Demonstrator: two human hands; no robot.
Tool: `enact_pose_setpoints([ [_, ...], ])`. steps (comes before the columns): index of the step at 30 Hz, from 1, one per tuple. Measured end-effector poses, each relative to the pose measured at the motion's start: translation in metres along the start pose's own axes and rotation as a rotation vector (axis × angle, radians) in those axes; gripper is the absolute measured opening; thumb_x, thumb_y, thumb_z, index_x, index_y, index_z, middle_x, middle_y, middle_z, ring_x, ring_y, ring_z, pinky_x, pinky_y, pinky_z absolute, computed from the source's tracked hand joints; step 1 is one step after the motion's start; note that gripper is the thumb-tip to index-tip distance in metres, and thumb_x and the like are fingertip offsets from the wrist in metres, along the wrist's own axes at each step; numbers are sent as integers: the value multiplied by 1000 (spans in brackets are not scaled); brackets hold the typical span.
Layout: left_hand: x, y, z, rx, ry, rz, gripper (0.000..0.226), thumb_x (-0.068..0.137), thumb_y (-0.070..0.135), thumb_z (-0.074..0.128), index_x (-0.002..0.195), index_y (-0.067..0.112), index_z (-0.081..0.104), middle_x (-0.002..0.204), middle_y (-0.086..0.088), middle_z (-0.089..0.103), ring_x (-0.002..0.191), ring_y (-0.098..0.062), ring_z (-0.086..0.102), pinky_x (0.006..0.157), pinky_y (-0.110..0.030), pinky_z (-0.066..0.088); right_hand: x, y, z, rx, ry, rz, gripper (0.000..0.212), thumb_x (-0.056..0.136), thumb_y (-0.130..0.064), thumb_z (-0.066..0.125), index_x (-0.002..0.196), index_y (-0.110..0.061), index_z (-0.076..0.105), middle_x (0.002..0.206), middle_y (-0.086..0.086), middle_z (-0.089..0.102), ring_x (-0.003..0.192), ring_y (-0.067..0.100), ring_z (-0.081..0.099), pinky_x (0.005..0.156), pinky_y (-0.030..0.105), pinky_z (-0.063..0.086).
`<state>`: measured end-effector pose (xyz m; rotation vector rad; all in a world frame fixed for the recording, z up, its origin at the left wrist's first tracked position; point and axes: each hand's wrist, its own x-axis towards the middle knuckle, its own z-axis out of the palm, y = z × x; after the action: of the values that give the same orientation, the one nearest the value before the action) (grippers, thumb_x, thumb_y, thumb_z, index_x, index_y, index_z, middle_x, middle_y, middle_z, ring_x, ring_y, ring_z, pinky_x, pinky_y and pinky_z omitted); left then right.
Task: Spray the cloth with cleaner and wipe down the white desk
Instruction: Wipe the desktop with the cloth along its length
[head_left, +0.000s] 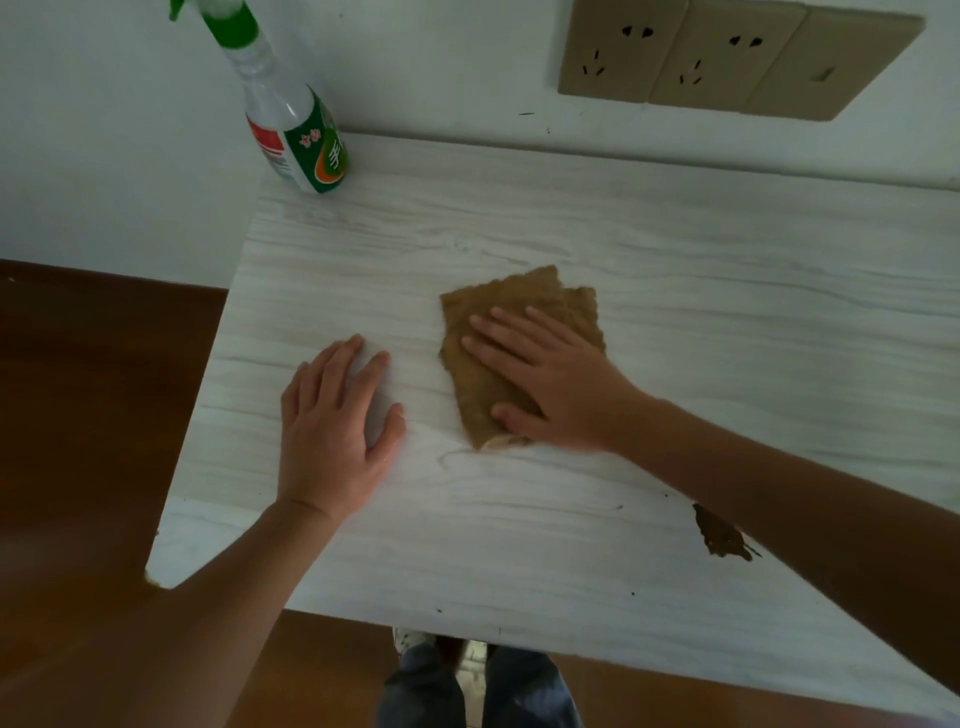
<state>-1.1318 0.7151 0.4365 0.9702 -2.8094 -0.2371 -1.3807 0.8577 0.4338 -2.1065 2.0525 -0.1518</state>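
Observation:
A folded brown cloth (524, 301) lies flat near the middle of the white wood-grain desk (649, 249). My right hand (550, 379) presses on the cloth with its fingers straight and spread, pointing to the upper left. My left hand (332, 426) rests flat on the bare desk just left of the cloth, fingers relaxed and holding nothing. A spray bottle of cleaner (293, 130) with a green nozzle and green-red label stands at the desk's far left corner, against the wall, apart from both hands.
A brown patch of chipped surface (722, 535) marks the desk near my right forearm. Beige wall sockets (727, 57) sit above the desk's back edge. Brown wooden floor (93, 405) lies left of the desk. My legs and shoes (467, 680) show below the front edge.

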Motion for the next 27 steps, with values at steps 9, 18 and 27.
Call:
enact_pose_setpoints([
  [9, 0, 0, 0, -21, -4, 1, 55, 96, 40, 53, 144, 13, 55, 156, -13, 44, 147, -35, 37, 117, -59, 33, 17, 137, -34, 32, 172, 631, 72, 97, -58, 35, 158, -20, 25, 166, 5, 23, 153, 25, 16, 126, 43, 5],
  [18, 0, 2, -2, -17, -6, -11, 55, 96, 41, 52, 144, 15, 54, 156, -13, 44, 146, -36, 37, 116, -58, 33, -47, 15, -8, -8, 26, 272, 76, 98, -59, 31, 160, -18, 17, 168, 6, 13, 156, 24, 6, 126, 47, 5],
  [27, -1, 3, -1, -22, 7, -8, 56, 96, 41, 50, 143, 13, 55, 156, -13, 45, 146, -36, 38, 117, -56, 33, -50, 104, -21, -34, 74, 324, 75, 95, -62, 34, 158, -20, 29, 164, 7, 26, 151, 29, 24, 124, 46, 9],
])
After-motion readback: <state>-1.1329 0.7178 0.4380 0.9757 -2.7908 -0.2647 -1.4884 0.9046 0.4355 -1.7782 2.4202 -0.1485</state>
